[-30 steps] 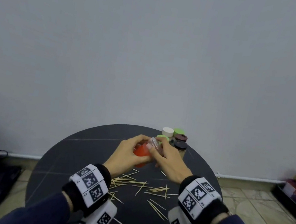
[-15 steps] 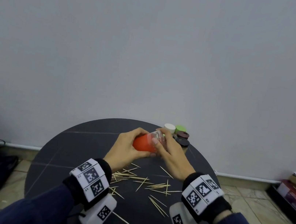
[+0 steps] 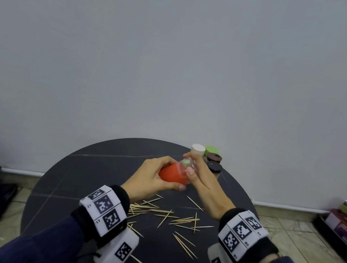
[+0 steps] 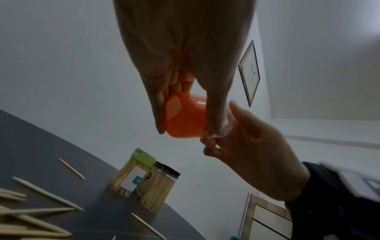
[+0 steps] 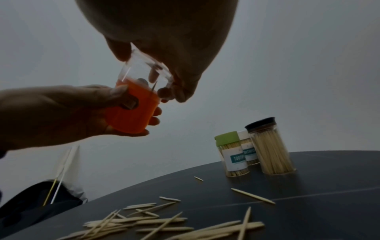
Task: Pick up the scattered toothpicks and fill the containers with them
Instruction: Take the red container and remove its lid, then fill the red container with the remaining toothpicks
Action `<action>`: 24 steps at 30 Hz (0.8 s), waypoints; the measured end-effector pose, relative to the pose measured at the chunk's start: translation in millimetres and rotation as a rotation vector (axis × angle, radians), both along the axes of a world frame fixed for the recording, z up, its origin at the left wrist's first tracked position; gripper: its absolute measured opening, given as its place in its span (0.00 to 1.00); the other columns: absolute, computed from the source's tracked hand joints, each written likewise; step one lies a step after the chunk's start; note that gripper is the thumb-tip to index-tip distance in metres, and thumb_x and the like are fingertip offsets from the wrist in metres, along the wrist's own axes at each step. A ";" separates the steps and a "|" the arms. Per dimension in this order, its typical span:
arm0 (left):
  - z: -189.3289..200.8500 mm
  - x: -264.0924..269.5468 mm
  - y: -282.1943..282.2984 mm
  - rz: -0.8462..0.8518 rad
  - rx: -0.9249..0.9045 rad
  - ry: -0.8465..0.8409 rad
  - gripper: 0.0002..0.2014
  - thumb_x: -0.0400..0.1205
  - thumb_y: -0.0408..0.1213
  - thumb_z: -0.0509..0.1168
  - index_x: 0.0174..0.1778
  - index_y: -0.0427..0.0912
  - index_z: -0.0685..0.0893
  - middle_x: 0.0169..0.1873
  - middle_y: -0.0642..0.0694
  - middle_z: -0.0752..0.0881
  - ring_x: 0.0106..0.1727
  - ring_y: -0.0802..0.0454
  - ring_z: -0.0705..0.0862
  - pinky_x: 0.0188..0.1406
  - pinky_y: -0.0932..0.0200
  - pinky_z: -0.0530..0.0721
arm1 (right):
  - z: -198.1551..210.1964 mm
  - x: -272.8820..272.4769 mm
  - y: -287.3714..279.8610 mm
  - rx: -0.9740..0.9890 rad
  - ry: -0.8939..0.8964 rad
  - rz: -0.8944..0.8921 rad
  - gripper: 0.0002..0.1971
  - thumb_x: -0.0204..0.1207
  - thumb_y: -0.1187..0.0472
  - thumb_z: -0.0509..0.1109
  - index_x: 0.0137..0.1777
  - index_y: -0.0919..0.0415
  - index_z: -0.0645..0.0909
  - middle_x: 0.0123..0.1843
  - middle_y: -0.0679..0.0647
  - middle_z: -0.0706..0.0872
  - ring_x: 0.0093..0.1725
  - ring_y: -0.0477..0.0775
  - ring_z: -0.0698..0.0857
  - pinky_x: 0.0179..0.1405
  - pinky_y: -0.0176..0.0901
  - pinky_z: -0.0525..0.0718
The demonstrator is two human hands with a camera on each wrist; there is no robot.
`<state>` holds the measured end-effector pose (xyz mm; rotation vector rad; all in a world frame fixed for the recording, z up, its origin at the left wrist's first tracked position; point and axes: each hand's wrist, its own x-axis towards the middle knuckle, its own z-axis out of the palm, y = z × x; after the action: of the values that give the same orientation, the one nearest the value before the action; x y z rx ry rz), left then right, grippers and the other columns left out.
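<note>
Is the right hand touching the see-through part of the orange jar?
Touching. The right wrist view shows the right hand with fingers curled round the jar, on its clear part.

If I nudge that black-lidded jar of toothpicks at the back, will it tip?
The black-lidded jar looks tall and narrow, so a high push may topple it. It looks packed with toothpicks, so probably steadier than an empty one. Being round, it would likely roll across the table if it fell.

plain grey-white wall (image 3: 179, 53) behind; round dark table (image 3: 67, 174) with thin pale seams; beige tiled floor (image 3: 300, 240); white baseboard pipe (image 3: 287, 207) along wall foot; framed picture (image 4: 249, 73) on side wall; dim, even lighting
</note>
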<state>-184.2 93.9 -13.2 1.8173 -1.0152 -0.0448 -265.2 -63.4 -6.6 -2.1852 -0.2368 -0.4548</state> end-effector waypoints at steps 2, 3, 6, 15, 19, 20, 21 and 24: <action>-0.2 -0.7 -0.7 -0.034 0.016 0.026 0.23 0.69 0.46 0.77 0.58 0.49 0.79 0.50 0.55 0.83 0.53 0.59 0.82 0.46 0.70 0.80 | -1.6 -2.7 -3.5 -0.014 -0.003 0.006 0.21 0.77 0.36 0.49 0.66 0.42 0.66 0.64 0.41 0.74 0.65 0.38 0.74 0.67 0.44 0.73; -0.3 -0.7 -1.0 -0.051 0.027 0.041 0.23 0.69 0.46 0.77 0.58 0.48 0.79 0.51 0.54 0.83 0.54 0.58 0.82 0.48 0.68 0.81 | -2.0 -4.3 -4.6 -0.023 0.002 0.009 0.21 0.77 0.36 0.49 0.66 0.42 0.66 0.65 0.42 0.74 0.65 0.39 0.74 0.68 0.45 0.74; 0.4 -1.1 -1.3 -0.108 0.062 0.119 0.23 0.71 0.43 0.76 0.59 0.45 0.79 0.53 0.50 0.83 0.55 0.54 0.82 0.48 0.63 0.85 | -2.6 -6.6 -8.4 -0.025 0.025 0.023 0.20 0.78 0.38 0.49 0.67 0.42 0.67 0.67 0.44 0.74 0.67 0.40 0.74 0.69 0.47 0.73; 2.8 0.0 -1.0 -0.143 0.012 0.265 0.27 0.70 0.49 0.71 0.64 0.45 0.76 0.57 0.49 0.83 0.60 0.53 0.82 0.55 0.64 0.83 | 7.5 -11.4 -17.6 0.079 -0.061 -0.033 0.17 0.79 0.44 0.52 0.66 0.40 0.69 0.65 0.41 0.77 0.65 0.37 0.76 0.64 0.29 0.72; 0.8 2.3 0.2 -0.102 0.035 0.279 0.26 0.74 0.47 0.69 0.67 0.49 0.70 0.61 0.52 0.78 0.63 0.55 0.78 0.52 0.67 0.81 | 3.4 -13.9 -36.4 -0.020 -0.056 -0.188 0.13 0.81 0.46 0.57 0.64 0.42 0.67 0.64 0.46 0.78 0.61 0.44 0.78 0.55 0.32 0.76; 1.4 2.7 0.9 -0.090 0.032 0.277 0.27 0.74 0.48 0.69 0.68 0.51 0.70 0.62 0.52 0.78 0.63 0.55 0.78 0.52 0.67 0.80 | 0.9 -14.0 -43.7 -0.119 0.004 -0.240 0.13 0.81 0.47 0.59 0.64 0.43 0.66 0.63 0.48 0.78 0.61 0.46 0.79 0.56 0.36 0.76; 1.7 3.4 1.9 -0.084 0.029 0.276 0.28 0.73 0.50 0.68 0.67 0.51 0.70 0.62 0.52 0.78 0.63 0.55 0.78 0.52 0.67 0.80 | -1.6 -14.3 -50.6 -0.258 0.119 -0.293 0.15 0.81 0.47 0.61 0.65 0.46 0.67 0.62 0.49 0.79 0.61 0.49 0.79 0.58 0.42 0.76; 1.2 6.9 5.1 -0.055 0.041 0.265 0.31 0.70 0.53 0.68 0.69 0.49 0.70 0.63 0.49 0.78 0.64 0.51 0.77 0.54 0.65 0.78 | -11.8 -16.0 -63.5 -0.674 0.542 -0.418 0.22 0.77 0.44 0.65 0.65 0.53 0.68 0.61 0.55 0.81 0.59 0.57 0.80 0.60 0.52 0.78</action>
<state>-177.3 99.0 -12.0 1.7645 -0.8806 -0.3338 -281.2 -126.9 -18.4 -2.9330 0.4342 0.0312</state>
